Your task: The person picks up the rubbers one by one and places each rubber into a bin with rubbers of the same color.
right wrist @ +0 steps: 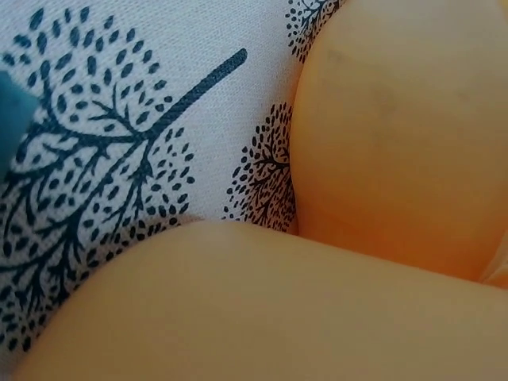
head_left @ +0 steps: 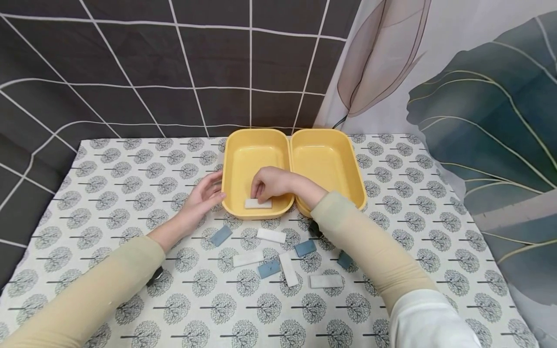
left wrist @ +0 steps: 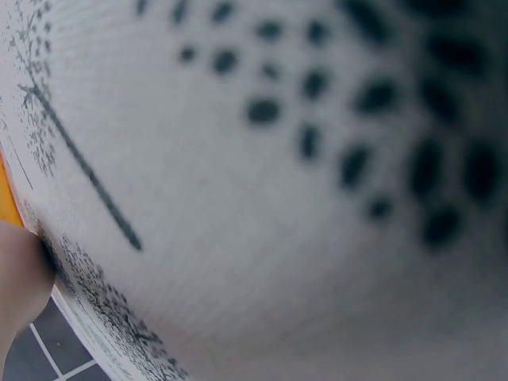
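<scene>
In the head view, my right hand (head_left: 272,183) reaches into the left yellow tub (head_left: 235,159) and pinches a white rectangular block (head_left: 257,204) low over its floor, near the front wall. My left hand (head_left: 202,197) is at the tub's left side, thumb and fingers loosely extended, fingertips by the outer wall. Part of that hand shows at the edge of the left wrist view. In the right wrist view, the forearm or hand hides much of the scene, with a yellow tub wall (right wrist: 397,119) beyond it.
A second yellow tub (head_left: 322,164) adjoins the first on the right. On the tree-print cloth in front lie several white blocks (head_left: 288,269) and several blue blocks (head_left: 269,268). A dark tiled backdrop (head_left: 213,58) stands behind the table.
</scene>
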A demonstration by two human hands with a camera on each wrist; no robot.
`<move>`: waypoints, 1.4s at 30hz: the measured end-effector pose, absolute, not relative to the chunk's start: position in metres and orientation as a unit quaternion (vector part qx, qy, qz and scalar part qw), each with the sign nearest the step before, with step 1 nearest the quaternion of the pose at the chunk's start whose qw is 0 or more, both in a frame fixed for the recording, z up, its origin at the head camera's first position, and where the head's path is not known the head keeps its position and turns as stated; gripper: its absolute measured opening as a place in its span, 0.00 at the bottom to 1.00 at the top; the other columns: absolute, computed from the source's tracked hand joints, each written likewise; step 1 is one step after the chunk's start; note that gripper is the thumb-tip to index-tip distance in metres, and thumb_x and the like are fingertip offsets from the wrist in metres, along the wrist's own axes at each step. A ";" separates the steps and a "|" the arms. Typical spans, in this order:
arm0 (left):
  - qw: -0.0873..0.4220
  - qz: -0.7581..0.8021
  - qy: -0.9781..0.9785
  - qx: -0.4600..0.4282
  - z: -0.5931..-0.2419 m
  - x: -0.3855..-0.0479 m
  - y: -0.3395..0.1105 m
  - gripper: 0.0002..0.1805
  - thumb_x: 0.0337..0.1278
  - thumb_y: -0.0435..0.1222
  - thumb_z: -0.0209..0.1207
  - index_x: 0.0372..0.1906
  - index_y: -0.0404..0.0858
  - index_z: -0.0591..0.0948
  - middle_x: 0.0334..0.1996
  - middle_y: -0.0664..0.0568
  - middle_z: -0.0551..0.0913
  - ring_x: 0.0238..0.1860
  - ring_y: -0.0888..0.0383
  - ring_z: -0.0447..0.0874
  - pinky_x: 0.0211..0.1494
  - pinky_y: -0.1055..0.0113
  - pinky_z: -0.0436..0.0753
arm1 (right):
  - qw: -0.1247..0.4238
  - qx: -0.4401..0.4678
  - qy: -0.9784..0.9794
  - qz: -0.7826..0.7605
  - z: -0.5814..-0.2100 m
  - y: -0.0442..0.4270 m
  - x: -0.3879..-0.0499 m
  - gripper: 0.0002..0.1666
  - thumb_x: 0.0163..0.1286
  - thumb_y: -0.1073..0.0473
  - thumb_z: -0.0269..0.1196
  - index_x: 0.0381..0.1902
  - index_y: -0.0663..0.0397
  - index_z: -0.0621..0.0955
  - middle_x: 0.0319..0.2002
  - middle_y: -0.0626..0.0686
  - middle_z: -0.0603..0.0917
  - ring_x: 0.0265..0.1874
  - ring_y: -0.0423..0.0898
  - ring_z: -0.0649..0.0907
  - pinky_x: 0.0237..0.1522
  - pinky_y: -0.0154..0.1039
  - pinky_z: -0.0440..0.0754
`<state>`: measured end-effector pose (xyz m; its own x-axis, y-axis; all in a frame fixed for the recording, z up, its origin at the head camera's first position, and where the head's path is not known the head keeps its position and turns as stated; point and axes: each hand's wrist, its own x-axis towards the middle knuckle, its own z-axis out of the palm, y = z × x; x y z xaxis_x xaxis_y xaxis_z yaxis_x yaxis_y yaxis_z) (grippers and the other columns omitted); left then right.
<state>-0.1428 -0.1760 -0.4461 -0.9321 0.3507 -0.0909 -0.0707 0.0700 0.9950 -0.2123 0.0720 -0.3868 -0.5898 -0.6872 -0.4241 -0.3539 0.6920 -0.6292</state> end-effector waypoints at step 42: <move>0.151 0.671 0.718 0.102 -0.445 -0.142 -0.176 0.38 0.75 0.28 0.53 0.84 0.32 0.54 0.84 0.37 0.58 0.82 0.38 0.60 0.77 0.81 0.70 | 0.202 -0.337 0.859 -0.327 -0.320 0.143 -0.156 0.08 0.65 0.71 0.72 0.43 0.61 0.89 0.39 0.53 0.92 0.39 0.45 0.86 0.49 0.38 0.91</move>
